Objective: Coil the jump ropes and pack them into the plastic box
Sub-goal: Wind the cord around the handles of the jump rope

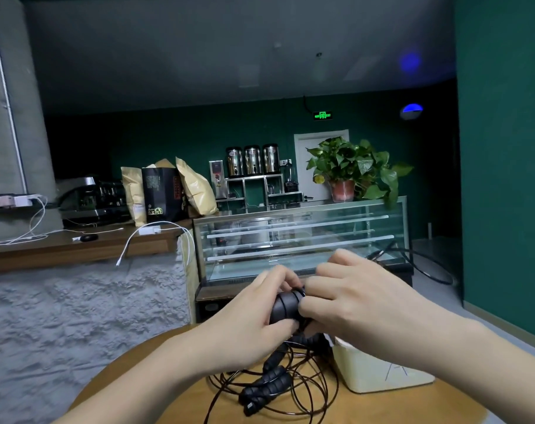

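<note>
Both hands hold one jump rope above a round wooden table (367, 408). My left hand (245, 328) grips its black foam handles (286, 307) from the left. My right hand (361, 304) pinches the thin dark cord wound around those handles. Below, loose jump ropes (269, 384) with black ribbed handles lie in tangled cord loops on the table. A pale translucent plastic box (379, 371) stands on the table to the right, partly hidden under my right forearm.
A glass display case (300, 240) stands just beyond the table, with a potted plant (352, 172) on top. A wooden counter (76, 243) with white cables and bags runs along the left. A black cable (431, 267) loops beside the case at right.
</note>
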A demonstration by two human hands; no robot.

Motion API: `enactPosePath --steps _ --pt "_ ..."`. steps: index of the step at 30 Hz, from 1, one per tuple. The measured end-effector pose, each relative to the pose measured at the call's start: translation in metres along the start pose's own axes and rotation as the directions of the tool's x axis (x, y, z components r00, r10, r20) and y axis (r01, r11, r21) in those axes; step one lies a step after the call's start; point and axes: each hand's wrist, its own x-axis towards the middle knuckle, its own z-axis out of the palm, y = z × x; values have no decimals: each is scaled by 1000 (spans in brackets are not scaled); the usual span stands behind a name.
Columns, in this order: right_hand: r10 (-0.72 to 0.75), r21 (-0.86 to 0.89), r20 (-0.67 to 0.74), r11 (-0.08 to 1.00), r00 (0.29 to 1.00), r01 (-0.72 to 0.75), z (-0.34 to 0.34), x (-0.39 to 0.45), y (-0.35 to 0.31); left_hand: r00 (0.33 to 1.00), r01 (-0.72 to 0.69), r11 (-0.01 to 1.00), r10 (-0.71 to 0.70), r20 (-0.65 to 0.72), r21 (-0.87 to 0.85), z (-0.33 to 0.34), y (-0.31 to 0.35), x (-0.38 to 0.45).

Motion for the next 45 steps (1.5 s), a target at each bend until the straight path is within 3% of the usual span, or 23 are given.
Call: enactPosePath --steps 10,16,24,29,31,33,37,40,45 --pt "-153 6 14 988 988 153 7 3 26 965 31 996 -8 264 -83 -21 -7 -4" --pt "-152 13 -44 988 987 152 20 -2 25 926 110 934 29 377 -341 -31 -12 -4" --pt "-16 54 -70 998 997 20 50 -1 36 897 172 866 60 439 -469 -17 -11 -1" --pt "161 191 -25 969 987 -154 68 -4 33 941 134 734 116 318 -666 -14 -12 0" --pt "277 346 156 884 948 -315 74 4 34 962 125 655 104 252 -746 -10 -15 1" --pt "301 463 415 743 859 -484 95 5 30 983 100 592 63 170 -799 -4 -19 2" --pt "413 567 613 363 673 -739 128 -22 8 998 48 537 -54 23 -842 8 -22 6" --pt "451 715 594 83 665 -695 100 -12 0 991 11 560 -119 -68 -829 12 -23 10" --pt "468 810 560 -138 683 -570 63 -2 -7 982 -33 400 -159 -105 -916 13 -19 14"
